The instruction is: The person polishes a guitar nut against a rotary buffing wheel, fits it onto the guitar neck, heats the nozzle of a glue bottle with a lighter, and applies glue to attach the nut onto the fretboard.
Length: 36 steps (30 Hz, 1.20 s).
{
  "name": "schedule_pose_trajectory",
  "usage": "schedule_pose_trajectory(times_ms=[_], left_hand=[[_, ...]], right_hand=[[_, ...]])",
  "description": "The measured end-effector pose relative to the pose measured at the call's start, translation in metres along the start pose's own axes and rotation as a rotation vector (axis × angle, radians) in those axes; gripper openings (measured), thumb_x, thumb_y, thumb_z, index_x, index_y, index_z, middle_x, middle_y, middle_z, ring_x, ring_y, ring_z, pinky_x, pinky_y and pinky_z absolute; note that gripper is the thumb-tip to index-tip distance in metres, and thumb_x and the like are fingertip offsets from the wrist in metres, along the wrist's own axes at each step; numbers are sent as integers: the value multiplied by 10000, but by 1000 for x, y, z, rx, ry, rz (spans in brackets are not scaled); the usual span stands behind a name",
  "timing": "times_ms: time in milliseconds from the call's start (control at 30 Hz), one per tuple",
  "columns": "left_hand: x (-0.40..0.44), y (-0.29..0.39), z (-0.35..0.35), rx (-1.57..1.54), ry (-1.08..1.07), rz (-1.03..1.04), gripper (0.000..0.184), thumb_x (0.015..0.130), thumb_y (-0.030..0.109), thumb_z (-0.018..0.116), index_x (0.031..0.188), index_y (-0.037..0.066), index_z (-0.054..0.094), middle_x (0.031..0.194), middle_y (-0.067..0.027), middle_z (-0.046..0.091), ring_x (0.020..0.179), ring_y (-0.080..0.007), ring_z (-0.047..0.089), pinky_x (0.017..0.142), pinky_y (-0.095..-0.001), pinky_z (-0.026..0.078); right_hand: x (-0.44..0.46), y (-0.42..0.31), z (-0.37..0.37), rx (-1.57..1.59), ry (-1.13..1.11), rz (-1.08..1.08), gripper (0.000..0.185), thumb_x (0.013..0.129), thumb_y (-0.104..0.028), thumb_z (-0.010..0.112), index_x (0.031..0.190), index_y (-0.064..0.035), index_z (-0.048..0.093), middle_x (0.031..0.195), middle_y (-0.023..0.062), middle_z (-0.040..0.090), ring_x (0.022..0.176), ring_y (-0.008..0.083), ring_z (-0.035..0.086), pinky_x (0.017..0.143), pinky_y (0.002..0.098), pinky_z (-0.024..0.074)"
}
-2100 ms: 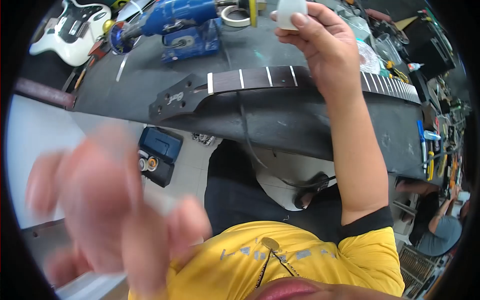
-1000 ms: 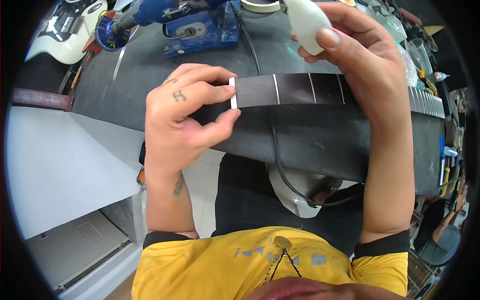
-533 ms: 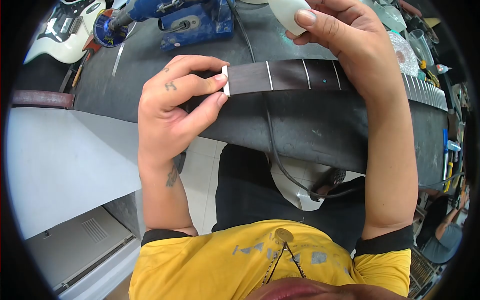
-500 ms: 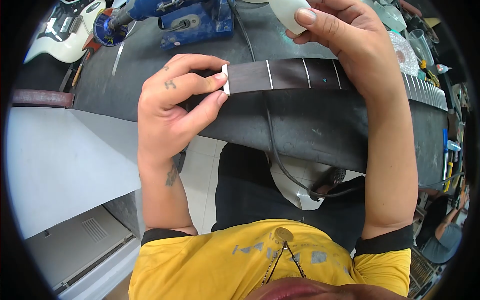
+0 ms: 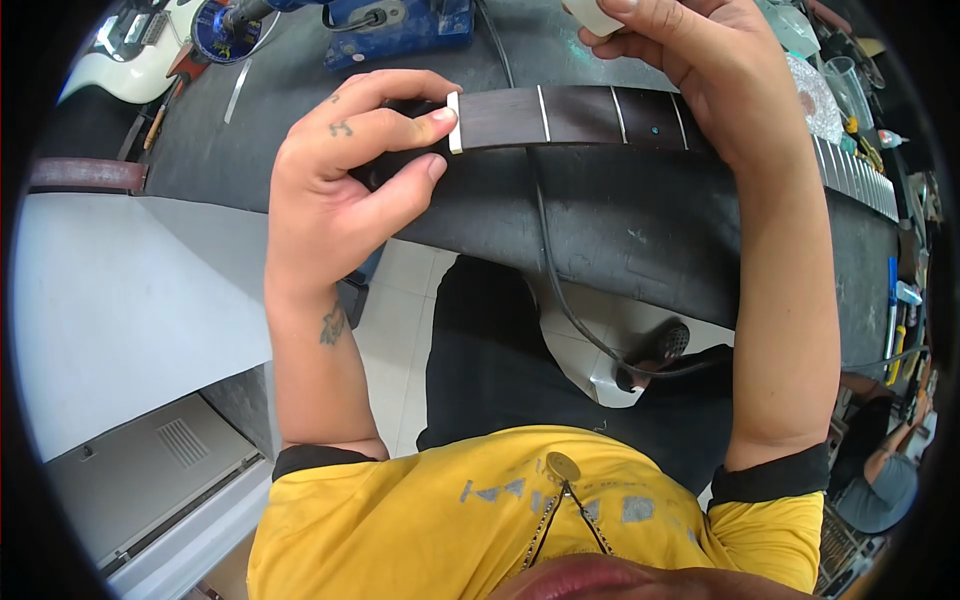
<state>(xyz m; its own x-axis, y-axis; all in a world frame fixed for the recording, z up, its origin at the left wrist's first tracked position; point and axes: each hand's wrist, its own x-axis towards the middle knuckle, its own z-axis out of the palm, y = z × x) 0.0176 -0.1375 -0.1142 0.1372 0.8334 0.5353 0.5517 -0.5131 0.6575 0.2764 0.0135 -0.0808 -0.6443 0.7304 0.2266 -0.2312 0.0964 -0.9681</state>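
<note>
A dark guitar neck (image 5: 580, 115) with metal frets lies across the bench, its middle hidden behind my right wrist. At its left end sits a white nut (image 5: 455, 122). My left hand (image 5: 340, 180) has its index and middle fingertips pressed on this nut, while the thumb stands a little apart from it, below. Above the neck, near the top edge, my right hand (image 5: 690, 60) grips a white plastic bottle (image 5: 592, 16) between thumb and fingers. Only the bottle's lower part shows; the rest is cut off.
A blue machine (image 5: 400, 35) with a round disc stands at the back of the dark bench (image 5: 640, 235). A black cable (image 5: 545, 240) hangs over the front edge. A white guitar body (image 5: 130, 75) lies at far left. Another person (image 5: 880, 490) is at lower right.
My left thumb has come away from the nut; the index and middle fingers stay on it. My right hand and the bottle sit higher in view, and the whole scene has shifted upward.
</note>
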Motion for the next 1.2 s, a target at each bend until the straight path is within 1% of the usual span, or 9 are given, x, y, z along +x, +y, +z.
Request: schedule_pose_trajectory(times_ms=[133, 233, 467, 633, 733, 867, 967, 1133, 1200], left_hand=[[-2, -1, 2, -9, 18, 25, 263, 794, -115, 751, 1046, -55, 796, 1182, -158, 785, 1031, -229, 745, 923, -321, 578], [-3, 1, -2, 12, -36, 18, 300, 812, -114, 773, 1106, -61, 797, 1245, -207, 765, 1116, -269, 728, 991, -353, 558], [-2, 1, 3, 10, -3, -15, 276, 803, -127, 823, 1071, -70, 786, 1234, -195, 764, 1092, -239, 715, 972, -339, 555], [1, 1, 3, 33, -10, -52, 267, 783, -154, 815, 1035, -77, 776, 1210, -201, 765, 1070, -213, 716, 941, -311, 564], [5, 1, 10, 26, 66, -43, 235, 739, -87, 849, 953, -53, 757, 1092, -140, 797, 981, -202, 741, 892, -308, 568], [5, 2, 11, 41, 69, -39, 250, 723, -109, 838, 952, -57, 753, 1120, -163, 790, 1005, -217, 733, 908, -318, 567], [3, 1, 10, 63, 48, -27, 274, 736, -145, 811, 997, -73, 766, 1174, -196, 780, 1049, -228, 716, 931, -327, 565], [2, 1, 11, 89, 58, -7, 263, 741, -141, 821, 987, -71, 763, 1173, -196, 785, 1039, -220, 711, 913, -316, 556], [4, 3, 13, 88, 77, -8, 242, 721, -112, 849, 927, -62, 733, 1115, -182, 792, 1006, -232, 735, 896, -322, 567]], right_hand=[[0, 1, 0, 41, -5, 6, 334, 1011, -192, 816, 1235, 44, 741, 1053, 75, 761, 927, 145, 706, 856, 298, 580], [0, 2, -1, 27, -28, -15, 335, 1012, -193, 813, 1235, 46, 740, 1054, 77, 759, 922, 143, 705, 854, 292, 579], [1, -4, 11, -94, 91, 55, 342, 1013, -195, 807, 1245, 48, 741, 1043, 74, 759, 916, 131, 703, 848, 281, 576], [2, -4, 6, -126, 37, 25, 322, 1014, -201, 796, 1226, 39, 755, 1033, 65, 759, 909, 122, 695, 839, 276, 571], [5, -4, 1, -156, 33, 20, 311, 1012, -204, 796, 1210, 33, 761, 1027, 59, 758, 906, 118, 688, 839, 277, 567], [5, -4, -3, -158, 17, 19, 318, 1008, -215, 801, 1206, 31, 764, 1015, 53, 755, 899, 113, 681, 835, 277, 564], [4, 1, -9, -97, -110, -44, 324, 1004, -218, 804, 1210, 29, 768, 1007, 49, 753, 893, 110, 680, 826, 272, 562], [4, -6, -14, -189, -57, 44, 315, 997, -197, 801, 1217, 26, 772, 1004, 45, 756, 877, 110, 678, 812, 264, 556], [3, -7, -18, -196, -52, 58, 321, 994, -195, 805, 1223, 28, 772, 1005, 46, 758, 869, 111, 678, 806, 261, 555]])
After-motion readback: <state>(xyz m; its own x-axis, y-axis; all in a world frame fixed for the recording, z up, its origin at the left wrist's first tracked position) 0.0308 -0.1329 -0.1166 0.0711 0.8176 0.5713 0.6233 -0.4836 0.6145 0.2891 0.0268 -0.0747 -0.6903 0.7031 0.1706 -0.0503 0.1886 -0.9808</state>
